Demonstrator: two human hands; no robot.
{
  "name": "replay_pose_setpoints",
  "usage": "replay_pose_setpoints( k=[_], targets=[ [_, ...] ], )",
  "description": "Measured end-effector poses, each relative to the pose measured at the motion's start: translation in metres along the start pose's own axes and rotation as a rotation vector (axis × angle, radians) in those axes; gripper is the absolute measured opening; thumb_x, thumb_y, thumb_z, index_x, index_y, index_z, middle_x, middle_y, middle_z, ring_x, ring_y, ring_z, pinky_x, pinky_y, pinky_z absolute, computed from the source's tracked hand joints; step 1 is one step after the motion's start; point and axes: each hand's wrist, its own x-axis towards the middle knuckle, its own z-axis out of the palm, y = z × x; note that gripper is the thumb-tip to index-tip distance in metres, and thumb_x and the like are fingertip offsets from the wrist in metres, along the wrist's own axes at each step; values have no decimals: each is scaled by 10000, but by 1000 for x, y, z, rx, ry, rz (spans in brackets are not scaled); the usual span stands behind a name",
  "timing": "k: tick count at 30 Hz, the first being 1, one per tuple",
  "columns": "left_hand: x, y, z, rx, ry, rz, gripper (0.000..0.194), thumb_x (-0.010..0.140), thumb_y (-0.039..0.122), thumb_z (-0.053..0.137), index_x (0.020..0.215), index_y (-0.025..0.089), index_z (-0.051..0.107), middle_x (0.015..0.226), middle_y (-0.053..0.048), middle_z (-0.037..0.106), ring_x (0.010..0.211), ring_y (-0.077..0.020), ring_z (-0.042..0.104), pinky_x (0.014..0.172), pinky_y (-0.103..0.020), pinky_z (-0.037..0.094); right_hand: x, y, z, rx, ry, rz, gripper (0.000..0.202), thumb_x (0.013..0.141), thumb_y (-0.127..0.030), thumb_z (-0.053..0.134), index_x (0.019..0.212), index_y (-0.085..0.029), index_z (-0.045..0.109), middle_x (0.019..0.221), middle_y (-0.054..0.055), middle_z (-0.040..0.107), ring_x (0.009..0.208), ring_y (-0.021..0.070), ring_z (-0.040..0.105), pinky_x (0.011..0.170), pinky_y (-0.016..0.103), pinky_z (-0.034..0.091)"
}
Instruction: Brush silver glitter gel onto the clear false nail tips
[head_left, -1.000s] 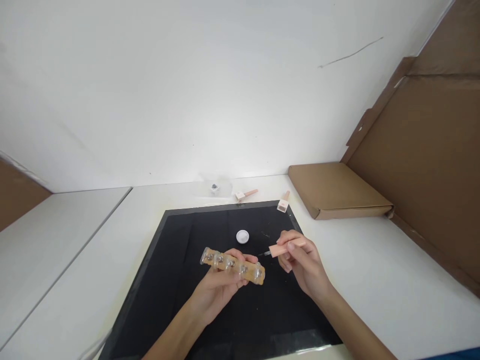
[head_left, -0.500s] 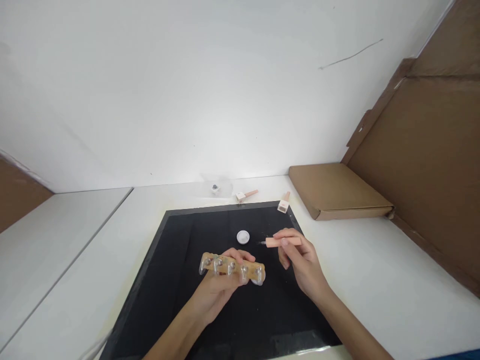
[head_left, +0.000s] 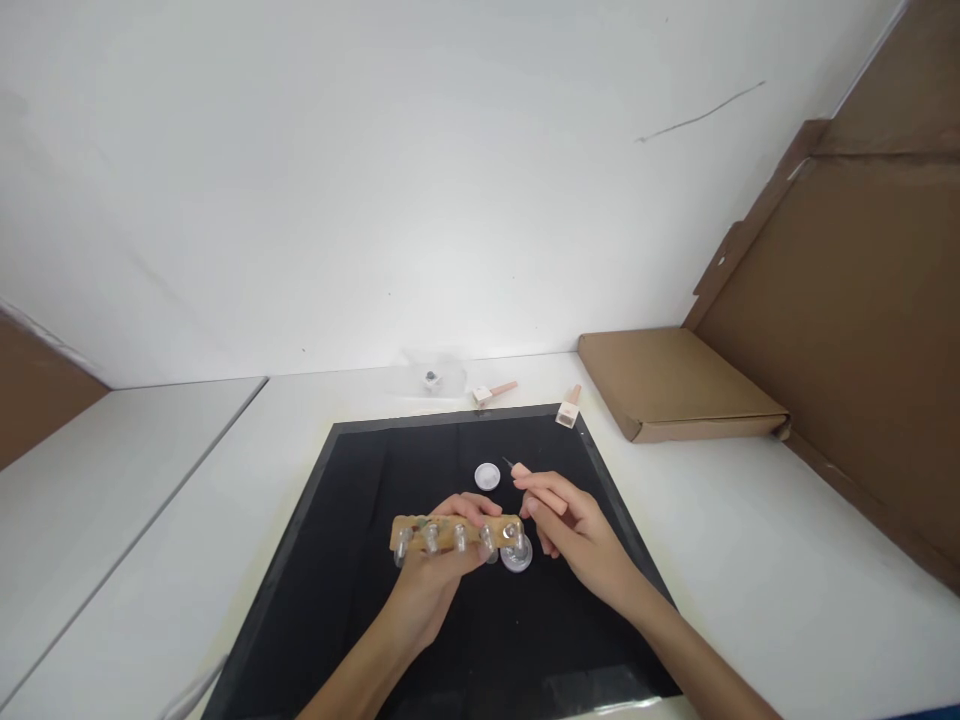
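Wrapped around a tan strip, my left hand holds it above the black mat. Several clear, glossy nail-like pieces stand out along the strip's near side. Between its thumb and fingers, my right hand grips a pink-handled brush, whose thin dark tip points up and left. A small white round dish lies on the mat, left of the brush tip. Another small round container shows partly behind the strip's right end, with clear or silvery contents.
The black mat lies on a white table. Behind it are two small square bottles with pink handles and a clear plastic piece. A flat cardboard box sits at the right, by a cardboard panel.
My right hand has moved left and slightly down, and the brush now tilts up to the left. The strip has shifted slightly left and turned, uncovering the round container behind its right end.
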Motion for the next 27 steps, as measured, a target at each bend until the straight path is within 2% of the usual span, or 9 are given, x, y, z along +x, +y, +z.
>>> replay_pose_setpoints(
  k=[3, 8, 16, 21, 27],
  targets=[
    [1, -2, -1, 4, -1, 2, 165, 602, 177, 779, 667, 173, 626, 915, -29, 568, 832, -175, 538, 740, -284, 405, 0, 0, 1, 20, -29, 18, 197, 853, -370, 589, 973, -223, 640, 731, -21, 504, 493, 63, 413, 429, 186, 376],
    [3, -3, -2, -4, -16, 0, 163, 608, 178, 776, 675, 174, 628, 914, -27, 563, 822, -168, 535, 736, -278, 408, 1, 3, 1, 45, -10, 55, 204, 805, -363, 649, 934, -206, 637, 789, -6, 541, 505, 58, 431, 420, 176, 385],
    [2, -3, -1, -17, -71, -30, 190, 603, 205, 791, 720, 173, 645, 956, -41, 580, 759, -143, 540, 686, -259, 408, 1, 5, 1, 67, -9, 95, 225, 778, -373, 679, 923, -205, 639, 703, -31, 536, 436, 43, 431, 386, 168, 352],
    [4, -6, -4, -18, -133, -37, 188, 627, 204, 780, 765, 180, 655, 984, -46, 594, 743, -139, 554, 717, -282, 428, 0, 7, 1, 94, -21, 94, 216, 779, -370, 685, 920, -213, 642, 701, -29, 548, 447, 50, 444, 390, 168, 359],
    [5, -7, -4, 7, -193, -67, 189, 640, 184, 771, 786, 178, 652, 1006, -52, 598, 772, -179, 598, 773, -345, 445, -1, 9, 2, 123, -49, 103, 210, 791, -374, 674, 928, -219, 641, 722, -24, 555, 458, 54, 465, 407, 174, 381]
  ],
)
